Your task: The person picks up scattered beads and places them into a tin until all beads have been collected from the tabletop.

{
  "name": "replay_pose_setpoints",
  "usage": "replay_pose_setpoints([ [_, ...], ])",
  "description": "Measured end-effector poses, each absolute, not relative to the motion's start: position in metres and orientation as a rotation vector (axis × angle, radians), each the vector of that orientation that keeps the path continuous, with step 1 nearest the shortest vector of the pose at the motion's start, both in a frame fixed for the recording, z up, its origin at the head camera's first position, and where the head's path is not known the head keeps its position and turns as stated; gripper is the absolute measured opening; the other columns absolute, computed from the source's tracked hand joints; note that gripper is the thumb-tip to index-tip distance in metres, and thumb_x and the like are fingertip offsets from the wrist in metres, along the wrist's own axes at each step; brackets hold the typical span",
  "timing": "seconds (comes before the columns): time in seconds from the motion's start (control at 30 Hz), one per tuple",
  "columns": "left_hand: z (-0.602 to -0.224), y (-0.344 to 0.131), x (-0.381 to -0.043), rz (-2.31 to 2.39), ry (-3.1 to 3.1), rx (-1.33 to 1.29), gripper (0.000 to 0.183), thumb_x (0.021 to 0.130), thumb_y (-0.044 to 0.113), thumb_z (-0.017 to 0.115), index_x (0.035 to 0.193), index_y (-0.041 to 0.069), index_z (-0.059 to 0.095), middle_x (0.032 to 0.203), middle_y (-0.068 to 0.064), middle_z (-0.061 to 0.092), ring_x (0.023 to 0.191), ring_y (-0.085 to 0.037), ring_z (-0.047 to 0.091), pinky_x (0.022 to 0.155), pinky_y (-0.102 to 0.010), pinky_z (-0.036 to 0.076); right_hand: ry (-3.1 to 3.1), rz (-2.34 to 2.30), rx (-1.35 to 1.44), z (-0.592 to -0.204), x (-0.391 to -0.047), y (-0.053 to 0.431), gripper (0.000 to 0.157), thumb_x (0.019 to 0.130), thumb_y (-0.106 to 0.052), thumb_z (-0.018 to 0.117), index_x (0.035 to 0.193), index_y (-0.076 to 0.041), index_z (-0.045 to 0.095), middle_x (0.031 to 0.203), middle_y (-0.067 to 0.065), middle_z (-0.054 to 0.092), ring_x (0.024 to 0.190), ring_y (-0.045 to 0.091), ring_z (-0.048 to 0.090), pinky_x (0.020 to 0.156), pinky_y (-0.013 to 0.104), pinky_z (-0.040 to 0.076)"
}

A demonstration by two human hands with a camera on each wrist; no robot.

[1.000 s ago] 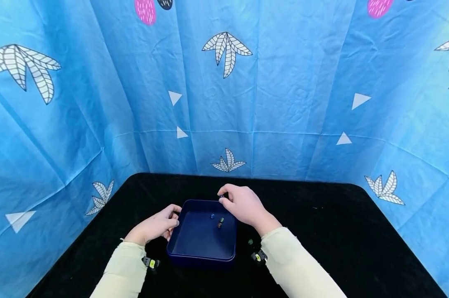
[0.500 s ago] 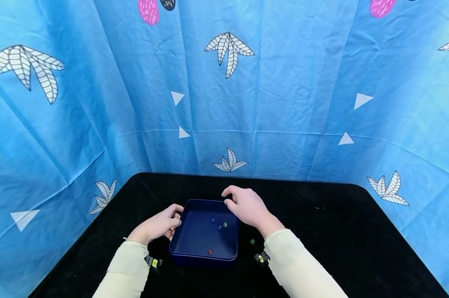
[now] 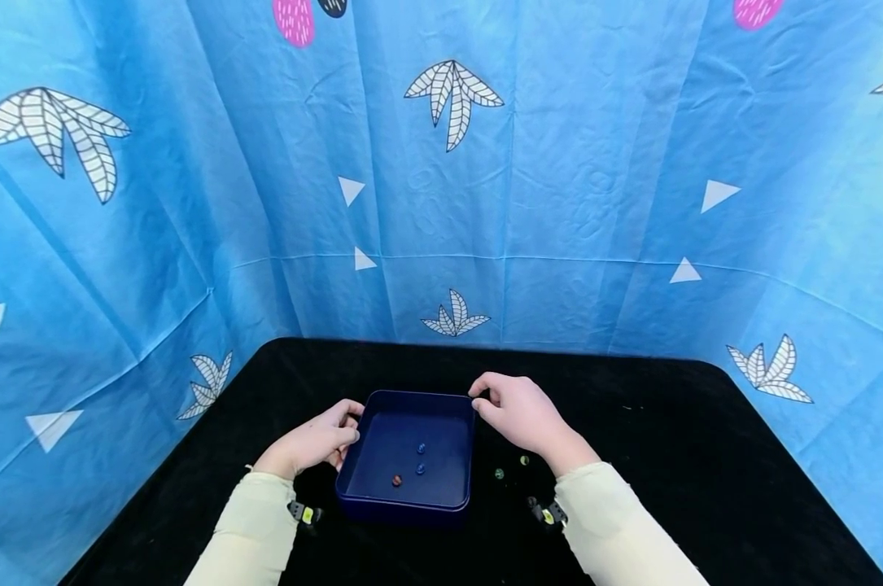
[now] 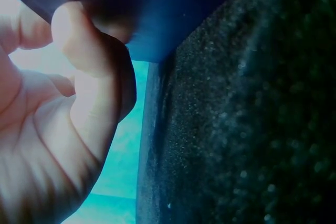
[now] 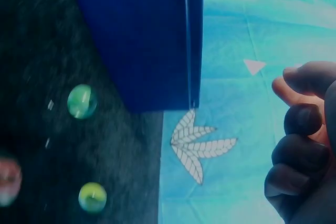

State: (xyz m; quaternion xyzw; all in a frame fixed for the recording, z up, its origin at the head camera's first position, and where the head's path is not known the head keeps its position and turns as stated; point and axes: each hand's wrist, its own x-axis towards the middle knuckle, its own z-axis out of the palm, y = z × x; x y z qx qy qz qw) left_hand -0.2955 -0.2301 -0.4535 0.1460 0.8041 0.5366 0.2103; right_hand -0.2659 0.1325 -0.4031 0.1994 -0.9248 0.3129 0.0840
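Note:
A square dark blue box [image 3: 404,500] stands in the middle of the black table, two blue marbles [image 3: 421,469] and a red marble [image 3: 397,481] lying on its floor. My left hand [image 3: 316,441] grips its left side; up close in the left wrist view, the thumb [image 4: 94,72] curls against the wall. Beside the far right corner is my right hand [image 3: 522,411], fingers loosely bent, with nothing visible between them in the right wrist view. Two green marbles [image 3: 500,474] rest on the table to the right of the box, below the right forearm.
The black cloth-covered table [image 3: 668,456] runs out to a blue patterned curtain [image 3: 580,203] at the back and sides. A blurred reddish marble [image 5: 8,181] also shows at the edge of the right wrist view. Small white specks lie on the cloth.
My right hand has let a blue marble drop into the box and moved right. Marbles have rolled inside; the green one no longer shows there. A second green marble now shows on the table.

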Motion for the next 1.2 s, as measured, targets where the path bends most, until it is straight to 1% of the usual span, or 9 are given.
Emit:
replay_pose_setpoints([
  [0.13,-0.453,-0.23,-0.295,1.489,2.236,0.404,0.051,0.097,0.006,0.049,0.144,-0.003,0.032,0.094,-0.018,0.051,0.068,-0.022,0.053,0.058,-0.039,0.053,-2.772,0.922,0.571,-0.407,-0.261,0.147,0.012,0.094,-0.028,0.067,0.105,-0.028,0.071,0.058,-0.009,0.047,0.046,0.007,0.037,0.052,0.03,0.039],
  [0.3,-0.451,-0.229,-0.295,1.489,2.243,0.404,0.051,0.096,0.007,0.049,0.143,-0.003,0.032,0.093,-0.018,0.051,0.069,-0.023,0.054,0.059,-0.039,0.053,-2.803,0.908,0.537,-0.409,-0.252,0.164,0.011,0.093,-0.026,0.067,0.102,-0.031,0.07,0.059,-0.009,0.048,0.047,0.007,0.038,0.054,0.03,0.041],
  [0.47,-0.451,-0.23,-0.295,1.492,2.251,0.397,0.051,0.095,0.005,0.049,0.142,-0.004,0.033,0.093,-0.018,0.051,0.069,-0.023,0.054,0.058,-0.038,0.053,-2.839,0.893,0.515,-0.414,-0.246,0.177,0.011,0.092,-0.025,0.068,0.101,-0.031,0.07,0.061,-0.009,0.048,0.049,0.007,0.039,0.055,0.029,0.04],
  [0.67,-0.45,-0.229,-0.293,1.487,2.261,0.387,0.052,0.093,0.005,0.049,0.142,-0.004,0.033,0.093,-0.019,0.051,0.07,-0.024,0.054,0.058,-0.038,0.053,-2.866,0.864,0.52,-0.421,-0.242,0.192,0.01,0.092,-0.024,0.069,0.1,-0.031,0.07,0.063,-0.01,0.048,0.049,0.007,0.04,0.053,0.028,0.039],
  [0.83,-0.449,-0.228,-0.294,1.484,2.26,0.388,0.05,0.095,0.006,0.049,0.143,-0.003,0.034,0.094,-0.019,0.052,0.07,-0.024,0.054,0.059,-0.039,0.053,-2.891,0.826,0.545,-0.425,-0.237,0.213,0.01,0.092,-0.023,0.07,0.102,-0.027,0.071,0.062,-0.01,0.046,0.049,0.006,0.039,0.053,0.027,0.038],
  [0.97,-0.449,-0.227,-0.294,1.483,2.26,0.387,0.05,0.096,0.007,0.049,0.143,-0.003,0.034,0.095,-0.019,0.053,0.07,-0.024,0.055,0.059,-0.04,0.053,-2.915,0.778,0.602,-0.432,-0.229,0.232,0.011,0.091,-0.025,0.071,0.101,-0.024,0.071,0.062,-0.012,0.045,0.051,0.003,0.039,0.057,0.026,0.041],
  [1.07,-0.449,-0.227,-0.294,1.482,2.26,0.383,0.05,0.096,0.007,0.049,0.143,-0.003,0.034,0.095,-0.019,0.053,0.07,-0.024,0.055,0.059,-0.04,0.053,-2.942,0.779,0.669,-0.437,-0.223,0.245,0.01,0.09,-0.026,0.072,0.099,-0.024,0.07,0.063,-0.014,0.045,0.054,0.001,0.042,0.06,0.025,0.043],
  [1.2,-0.448,-0.228,-0.293,1.481,2.259,0.377,0.049,0.096,0.006,0.049,0.142,-0.002,0.035,0.095,-0.018,0.053,0.07,-0.023,0.055,0.059,-0.04,0.053,-3.007,0.828,0.731,-0.441,-0.217,0.258,0.006,0.089,-0.028,0.073,0.093,-0.027,0.069,0.062,-0.015,0.045,0.053,0.001,0.042,0.06,0.026,0.043],
])
